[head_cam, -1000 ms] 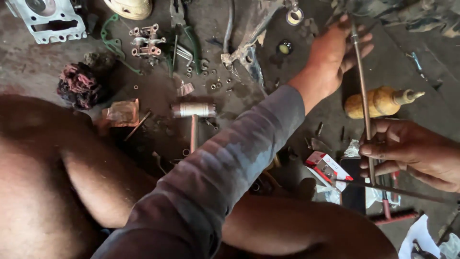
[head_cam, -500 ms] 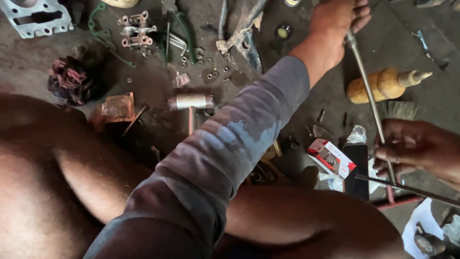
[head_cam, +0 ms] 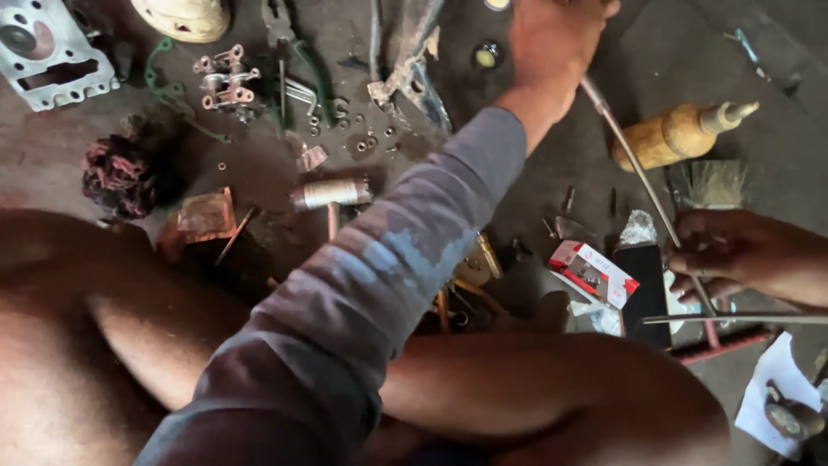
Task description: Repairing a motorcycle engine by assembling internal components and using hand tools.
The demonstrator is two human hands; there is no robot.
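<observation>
My bare knees (head_cam: 552, 397) fill the bottom of the view, above the grimy grey concrete floor (head_cam: 552, 173). My left arm in its faded grey-blue sleeve (head_cam: 379, 276) runs up toward one o'clock, and my left hand (head_cam: 552, 43) closes around the upper end of a long thin silvery metal rod (head_cam: 642, 185). The rod slants down toward four o'clock into my right hand (head_cam: 733, 255), whose fingers curl tight about its lower part. At two o'clock from the rod's middle lies a yellow-brown wooden tool handle with a metal tip (head_cam: 677, 134). A pale metal casting with holes (head_cam: 47, 52) sits at eleven o'clock in the view. A small hammer with a silver head (head_cam: 332, 194) lies near the centre, just left of my sleeve. A red and white cardboard packet (head_cam: 595, 272) rests at nine o'clock of my right hand. Loose nuts and washers (head_cam: 366, 142) scatter at twelve o'clock of the hammer.
</observation>
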